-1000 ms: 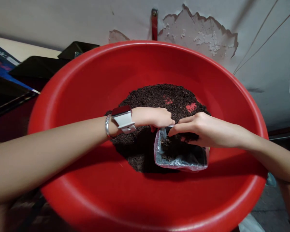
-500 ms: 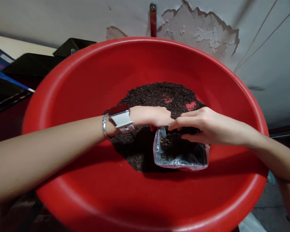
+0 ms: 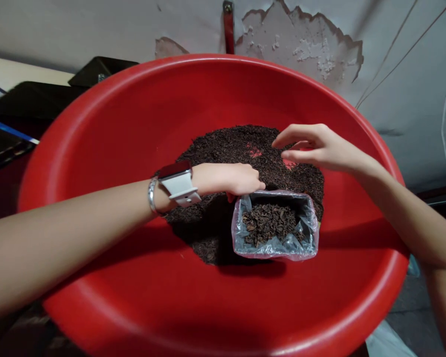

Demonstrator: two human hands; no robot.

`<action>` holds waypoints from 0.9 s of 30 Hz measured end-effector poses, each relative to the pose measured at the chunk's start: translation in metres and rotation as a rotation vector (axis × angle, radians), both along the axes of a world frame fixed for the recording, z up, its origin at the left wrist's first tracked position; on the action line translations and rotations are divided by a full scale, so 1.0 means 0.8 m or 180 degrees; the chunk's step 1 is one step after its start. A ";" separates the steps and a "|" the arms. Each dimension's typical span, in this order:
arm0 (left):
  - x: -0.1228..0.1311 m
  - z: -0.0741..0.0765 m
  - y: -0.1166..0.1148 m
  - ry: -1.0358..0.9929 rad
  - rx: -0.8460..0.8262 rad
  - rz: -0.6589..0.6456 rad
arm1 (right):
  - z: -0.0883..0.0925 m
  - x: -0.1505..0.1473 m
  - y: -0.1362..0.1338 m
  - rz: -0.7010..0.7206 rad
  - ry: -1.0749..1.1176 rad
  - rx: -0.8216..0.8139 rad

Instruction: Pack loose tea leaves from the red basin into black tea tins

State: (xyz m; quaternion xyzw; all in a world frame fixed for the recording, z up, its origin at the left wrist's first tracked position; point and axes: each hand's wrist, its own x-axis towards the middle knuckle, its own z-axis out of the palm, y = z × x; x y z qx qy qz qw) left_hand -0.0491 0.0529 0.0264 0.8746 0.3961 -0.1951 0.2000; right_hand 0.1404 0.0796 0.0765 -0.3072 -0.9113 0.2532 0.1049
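Observation:
A big red plastic basin (image 3: 134,124) fills the view, with a heap of dark brown loose material (image 3: 241,144) in its middle. A small box lined with a clear plastic bag (image 3: 275,225) stands in the heap, partly filled with the same dark bits. My left hand (image 3: 230,178), with a white watch and a bangle on the wrist, pinches the bag's upper left corner. My right hand (image 3: 312,146) hovers above the far part of the heap, fingers loosely curled and apart, holding nothing I can see.
Behind the basin is a grey wall with peeling paint (image 3: 301,39) and a red bracket (image 3: 228,25). Black trays (image 3: 29,99) lie at the back left. Thin wires (image 3: 394,54) run across the wall at the right.
My right hand has lifted out of the bag's mouth and moved up and back over the heap. The bag now stands open with its contents showing. My left hand kept its hold.

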 end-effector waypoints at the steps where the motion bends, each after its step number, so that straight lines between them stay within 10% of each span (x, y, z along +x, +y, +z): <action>1: 0.000 0.000 0.000 0.0153 0.0032 -0.0101 | -0.020 0.006 0.019 -0.0267 -0.0047 0.0048; 7: -0.002 -0.005 0.003 0.0332 0.0366 -0.0546 | -0.161 0.027 0.058 -0.0966 -0.1179 -0.0974; 11: -0.004 -0.008 0.004 0.0285 0.0428 -0.0558 | -0.188 0.016 0.037 -0.0821 -0.0976 -0.0921; 18: -0.001 -0.003 0.003 0.0202 0.0247 -0.0311 | -0.146 -0.014 0.027 -0.0640 -0.1043 -0.0368; 27: 0.000 -0.004 0.000 -0.0091 0.0033 0.0132 | -0.031 -0.028 -0.008 -0.0392 0.0107 0.0326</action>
